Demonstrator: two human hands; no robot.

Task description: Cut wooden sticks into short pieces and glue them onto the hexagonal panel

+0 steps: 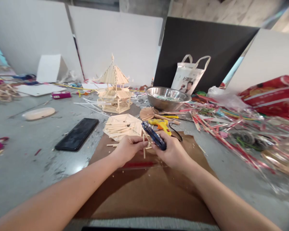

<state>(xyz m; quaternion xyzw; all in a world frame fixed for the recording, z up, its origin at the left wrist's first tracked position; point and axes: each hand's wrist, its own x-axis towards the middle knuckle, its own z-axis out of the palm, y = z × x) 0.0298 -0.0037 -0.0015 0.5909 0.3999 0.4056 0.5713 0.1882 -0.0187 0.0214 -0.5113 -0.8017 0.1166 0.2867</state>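
My left hand point(128, 150) is closed, its thumb and fingers pinching a small piece made of thin wooden sticks point(144, 153) above the brown sheet. Close beside it, my right hand point(173, 149) wraps round a dark blue hand tool point(155, 137) that points up and to the left; its exact kind is hard to make out. Just beyond both hands lies a flat panel of wooden sticks point(121, 125) with loose sticks on top. A yellow hot glue gun point(162, 124) rests behind the tool. Fingers partly hide the small stick piece.
A wooden stick pagoda model point(114, 89) stands at the back. Behind and right are a metal bowl point(167, 98) and a white bag point(188, 77). A black phone point(77, 134) lies at left on the grey table. Wrappers and sticks point(221, 128) clutter the right.
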